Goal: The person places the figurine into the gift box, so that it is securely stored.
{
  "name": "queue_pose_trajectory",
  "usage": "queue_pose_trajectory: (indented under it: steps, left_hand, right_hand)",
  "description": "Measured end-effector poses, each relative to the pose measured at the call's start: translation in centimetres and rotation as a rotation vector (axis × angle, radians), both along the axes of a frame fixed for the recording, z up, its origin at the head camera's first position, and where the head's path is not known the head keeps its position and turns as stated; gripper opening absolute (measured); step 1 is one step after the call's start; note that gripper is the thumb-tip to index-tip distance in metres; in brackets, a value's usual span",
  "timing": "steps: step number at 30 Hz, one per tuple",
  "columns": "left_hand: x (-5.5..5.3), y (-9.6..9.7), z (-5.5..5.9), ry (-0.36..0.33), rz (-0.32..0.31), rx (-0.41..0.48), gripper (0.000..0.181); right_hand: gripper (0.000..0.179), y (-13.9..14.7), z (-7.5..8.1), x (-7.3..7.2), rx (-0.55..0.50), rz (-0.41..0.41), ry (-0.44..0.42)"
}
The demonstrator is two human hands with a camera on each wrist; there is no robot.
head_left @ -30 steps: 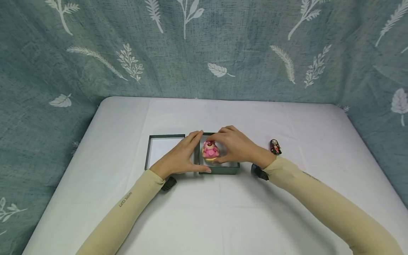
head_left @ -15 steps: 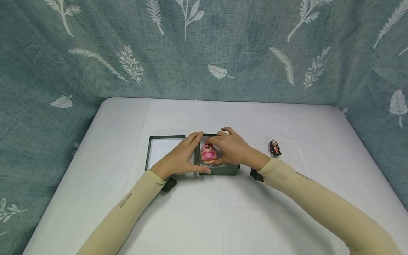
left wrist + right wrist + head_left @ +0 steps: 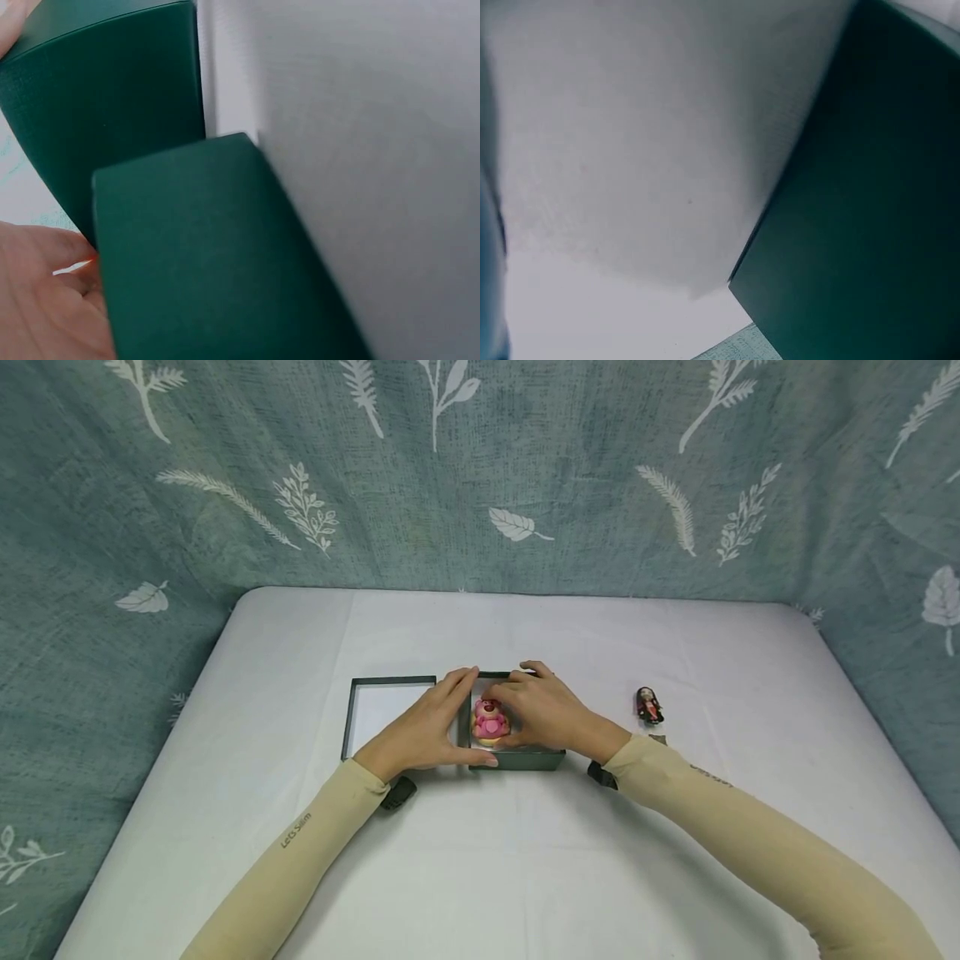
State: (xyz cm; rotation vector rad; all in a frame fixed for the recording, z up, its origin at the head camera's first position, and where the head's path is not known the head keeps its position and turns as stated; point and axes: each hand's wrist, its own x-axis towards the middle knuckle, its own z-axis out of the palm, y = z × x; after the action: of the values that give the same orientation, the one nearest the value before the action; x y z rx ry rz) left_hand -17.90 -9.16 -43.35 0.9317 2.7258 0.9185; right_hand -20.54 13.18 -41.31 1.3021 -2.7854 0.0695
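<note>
Head view: pink bear figure [image 3: 491, 724] sits inside the green box [image 3: 517, 762], by its left wall; right hand [image 3: 551, 714] pinches it, index finger at the head, thumb low on the figure's right side; whether its base touches the box floor cannot be told; left hand [image 3: 423, 727] lies along the box's left side, fingers straight toward the far corner, thumb stretched out at the near one; a shallow tray [image 3: 382, 714], dark-rimmed and white inside, lies just left of the box, partly covered by that hand; small dark-haired doll [image 3: 649, 706] near the right forearm, on the white cloth [image 3: 465, 877]; leaf-patterned curtain [image 3: 480, 510] behind. Left wrist view: two green panels [image 3: 217, 255] overlap, probably walls of box and tray; part of the left hand shows at the left edge; white cloth at right. Right wrist view: a dark green wall [image 3: 855, 195] fills the right side; white cloth left of it; fingers and bear figure out of frame; blurred bluish shape [image 3: 490, 270] at the left edge, unidentified.
</note>
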Motion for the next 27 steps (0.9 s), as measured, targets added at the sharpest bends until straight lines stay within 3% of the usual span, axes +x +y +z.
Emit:
queue_pose_trajectory:
  steps: [27]
  left_hand:
    - [-0.04,0.01,-0.12,-0.002,0.0,-0.005,0.124]
  right_hand:
    - [0.063,-0.04,-0.33,0.25,-0.022,0.005,0.023]
